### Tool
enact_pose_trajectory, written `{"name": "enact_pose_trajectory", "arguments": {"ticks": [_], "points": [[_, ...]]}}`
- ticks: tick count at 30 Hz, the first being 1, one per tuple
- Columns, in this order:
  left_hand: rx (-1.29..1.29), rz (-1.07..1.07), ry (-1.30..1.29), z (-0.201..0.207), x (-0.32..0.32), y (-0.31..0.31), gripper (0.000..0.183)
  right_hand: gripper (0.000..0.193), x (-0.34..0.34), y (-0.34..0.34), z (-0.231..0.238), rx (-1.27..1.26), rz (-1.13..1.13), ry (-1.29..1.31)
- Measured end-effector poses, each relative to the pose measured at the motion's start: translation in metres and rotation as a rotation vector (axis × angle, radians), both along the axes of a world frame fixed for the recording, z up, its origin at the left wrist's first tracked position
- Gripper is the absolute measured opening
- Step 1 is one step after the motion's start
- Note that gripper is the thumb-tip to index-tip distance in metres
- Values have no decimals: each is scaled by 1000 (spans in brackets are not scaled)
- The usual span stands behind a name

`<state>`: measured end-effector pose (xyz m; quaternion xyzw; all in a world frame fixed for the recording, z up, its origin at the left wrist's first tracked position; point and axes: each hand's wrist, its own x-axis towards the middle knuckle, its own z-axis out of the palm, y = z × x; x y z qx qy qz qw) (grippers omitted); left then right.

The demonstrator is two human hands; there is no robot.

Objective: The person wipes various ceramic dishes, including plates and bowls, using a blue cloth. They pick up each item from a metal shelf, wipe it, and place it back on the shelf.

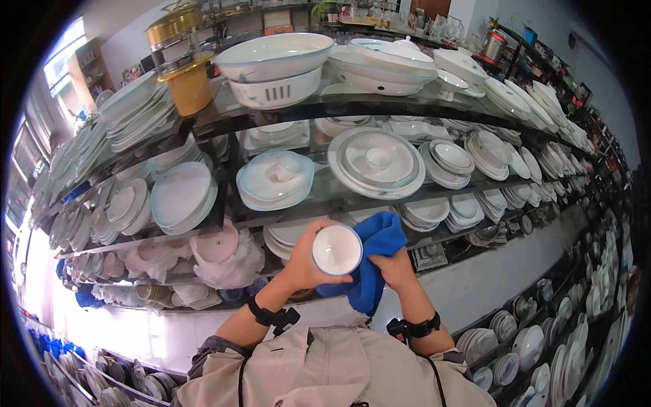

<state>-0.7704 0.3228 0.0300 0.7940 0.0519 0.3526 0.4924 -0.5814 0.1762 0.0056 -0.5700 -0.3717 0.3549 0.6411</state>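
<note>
My left hand (308, 256) is wrapped round a small white cup (338, 249) with a thin blue rim, its mouth facing up toward me. A blue cloth (371, 268) is bunched in my right hand (393, 266) and lies against the cup's right side, hanging down below it. Both hands are in front of my chest, before the lower shelves. Beyond them, a round white plate stack (337, 178) carries a small bowl (378, 159) in its middle. Left of that sits a blue-edged plate stack (248, 195) with a small dish on top.
Glass shelves with dark edges (285, 117) run across in front, loaded with white plates and bowls. A large oval bowl (274, 57) and a gold-coloured canister (188, 88) stand on top. Plastic-wrapped dishes (227, 254) sit lower left. More stacked plates (502, 325) line a shelf at lower right.
</note>
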Motion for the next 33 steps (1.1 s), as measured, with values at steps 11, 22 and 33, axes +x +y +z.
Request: {"name": "enact_pose_trajectory", "arguments": {"ticks": [11, 22, 33], "points": [[-268, 425, -38, -33, 220, 70, 103, 35, 217, 8, -22, 109, -152, 182], [-115, 612, 63, -50, 325, 120, 100, 29, 339, 25, -16, -4, -102, 116], [-68, 825, 191, -54, 354, 127, 100, 37, 385, 50, -19, -40, -2, -1]]}}
